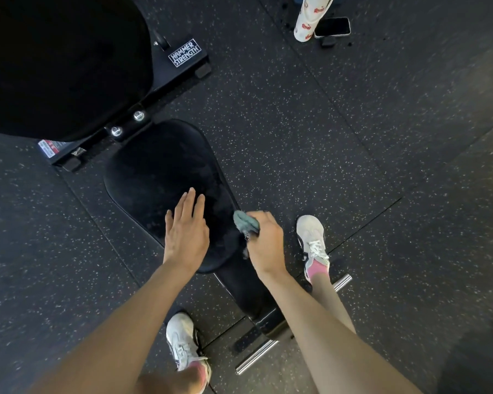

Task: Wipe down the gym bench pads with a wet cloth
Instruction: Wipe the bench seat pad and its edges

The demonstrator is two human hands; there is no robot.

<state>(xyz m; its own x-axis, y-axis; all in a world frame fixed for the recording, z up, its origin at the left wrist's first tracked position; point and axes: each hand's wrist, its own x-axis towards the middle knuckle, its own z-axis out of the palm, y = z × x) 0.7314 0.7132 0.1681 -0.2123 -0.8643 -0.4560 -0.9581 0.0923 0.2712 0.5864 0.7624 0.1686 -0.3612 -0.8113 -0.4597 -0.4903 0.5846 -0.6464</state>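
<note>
— Where's the cloth (pixel 245 223)?

— Bunched in the right hand (pixel 264 243), fingers curled round it, right at the right edge of the seat pad (pixel 157 172). The left hand (pixel 186 234) lies flat on that surface toward its near end, fingers straight and close together.

— What could go wrong from here?

— The wad is small and sits at the very edge. I'd guess a stroke from there could slip down the side and miss the top. A wet pad under a flat palm may also be slick, so leaning on it could let that hand skid.

— Room to move?

— Most of the surface stretches away toward its far end and left edge. Past that the back pad (pixel 63 66) rises at the far left, with bolts (pixel 139 116) at the joint where the cloth might snag. The right shoe (pixel 310 240) stands just beside the right edge, and a steel foot bar (pixel 256 355) lies near the feet, which could trip someone stepping round. The bottle (pixel 310 18) and phone (pixel 332 27) sit well apart on the floor.
</note>
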